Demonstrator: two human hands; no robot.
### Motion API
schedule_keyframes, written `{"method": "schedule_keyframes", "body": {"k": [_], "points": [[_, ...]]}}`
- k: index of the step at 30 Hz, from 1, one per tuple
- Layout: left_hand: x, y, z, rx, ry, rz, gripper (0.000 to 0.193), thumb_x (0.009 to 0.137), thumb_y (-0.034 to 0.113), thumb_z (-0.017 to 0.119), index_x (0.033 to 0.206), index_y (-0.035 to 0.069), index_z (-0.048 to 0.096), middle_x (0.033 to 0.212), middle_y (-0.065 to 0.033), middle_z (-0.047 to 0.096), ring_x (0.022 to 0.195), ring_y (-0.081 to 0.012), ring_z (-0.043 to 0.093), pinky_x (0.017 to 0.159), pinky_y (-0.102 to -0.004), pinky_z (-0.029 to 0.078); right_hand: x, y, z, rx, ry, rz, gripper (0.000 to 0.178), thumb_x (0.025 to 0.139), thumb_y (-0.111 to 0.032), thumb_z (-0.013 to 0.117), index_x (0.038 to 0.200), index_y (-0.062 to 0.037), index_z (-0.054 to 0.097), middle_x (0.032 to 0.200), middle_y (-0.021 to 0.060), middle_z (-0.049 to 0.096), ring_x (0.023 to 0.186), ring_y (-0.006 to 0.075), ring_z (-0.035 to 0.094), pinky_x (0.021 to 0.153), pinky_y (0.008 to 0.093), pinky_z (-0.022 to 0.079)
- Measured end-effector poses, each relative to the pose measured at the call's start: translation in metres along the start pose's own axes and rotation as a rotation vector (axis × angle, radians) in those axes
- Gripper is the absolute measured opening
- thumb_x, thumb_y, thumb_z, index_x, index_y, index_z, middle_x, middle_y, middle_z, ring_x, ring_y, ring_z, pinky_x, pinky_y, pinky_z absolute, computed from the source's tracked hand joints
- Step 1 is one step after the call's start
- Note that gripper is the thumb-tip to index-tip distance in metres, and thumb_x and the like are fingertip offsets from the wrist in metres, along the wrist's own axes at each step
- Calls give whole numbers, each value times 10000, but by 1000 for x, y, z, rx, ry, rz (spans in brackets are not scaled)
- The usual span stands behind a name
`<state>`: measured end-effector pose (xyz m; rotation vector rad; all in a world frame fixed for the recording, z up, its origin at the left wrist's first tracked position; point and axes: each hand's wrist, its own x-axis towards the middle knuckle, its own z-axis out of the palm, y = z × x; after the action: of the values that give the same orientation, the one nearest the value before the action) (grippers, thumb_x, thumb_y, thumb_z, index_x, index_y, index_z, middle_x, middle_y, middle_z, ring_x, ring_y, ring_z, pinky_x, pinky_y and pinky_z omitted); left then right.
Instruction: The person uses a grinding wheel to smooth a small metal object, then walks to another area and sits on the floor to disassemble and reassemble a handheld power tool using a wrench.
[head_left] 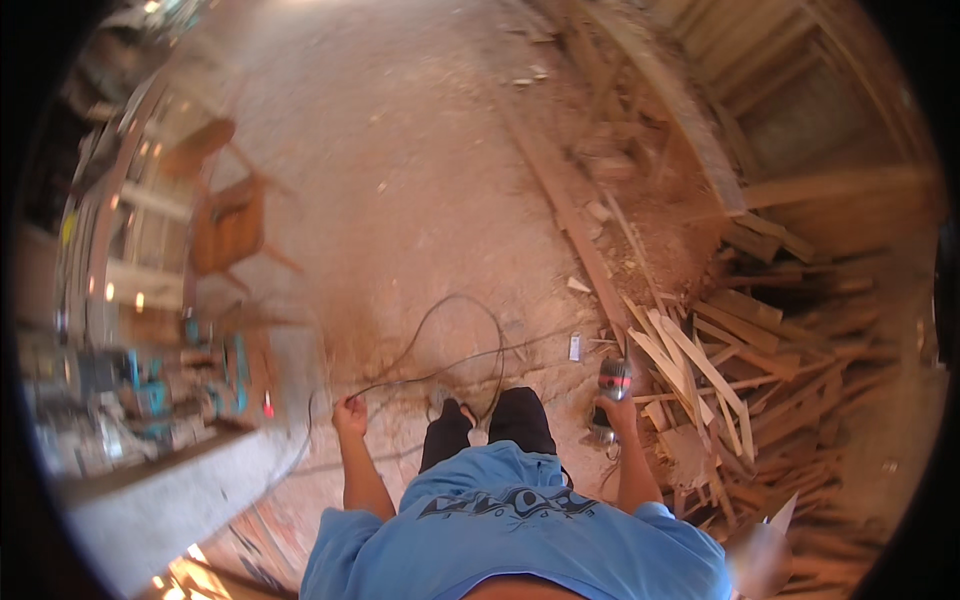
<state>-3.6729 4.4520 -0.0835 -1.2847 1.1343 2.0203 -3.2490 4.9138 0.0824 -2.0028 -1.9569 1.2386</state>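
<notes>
My left hand (350,414) is closed around a thin black power cord (425,378), held out to the left of my legs. From there the cord trails and loops over the ground in front of my feet. On the other side, my right hand (620,410) grips a hand-held power tool (614,378) with a dark body, a red band and a shiny metal end. Its exact kind does not show clearly. It hangs beside a pile of wood offcuts (690,350). A small white packet or box (575,347) lies on the ground nearby.
A wooden chair (228,225) stands at the far left. Near it is a bench or ledge (170,500) with blurred teal and metal items. Long boards (565,205) lie across the dusty ground (400,150). More scrap wood is heaped at right below leaning wooden panels (810,110).
</notes>
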Motion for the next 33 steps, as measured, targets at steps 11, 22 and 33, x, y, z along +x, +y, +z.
{"method": "schedule_keyframes", "body": {"k": [11,22,33], "points": [[48,39,162,26,192,269,247,915,218,571,1058,46,676,1024,-66,681,1000,-183,641,872,-352,504,220,-195,-136,-183,363,-267,733,630,-317,806,1271,-57,563,1210,192,608,1125,394,593,936,459,494],[-16,-208,531,1445,95,1023,240,861,177,630,1013,6,703,1037,-186,718,960,-317,681,792,-412,518,669,-296,-283,-184,287,-108,783,631,-393,803,1276,-43,531,1154,236,668,1078,426,641,878,478,515],[-87,-263,676,1788,-38,1263,259,851,283,754,826,32,693,942,-162,631,944,-344,606,841,-432,471,899,-249,-391,-357,-48,-135,900,596,-378,764,1395,-32,536,1124,224,690,1053,343,649,912,437,492]]}}
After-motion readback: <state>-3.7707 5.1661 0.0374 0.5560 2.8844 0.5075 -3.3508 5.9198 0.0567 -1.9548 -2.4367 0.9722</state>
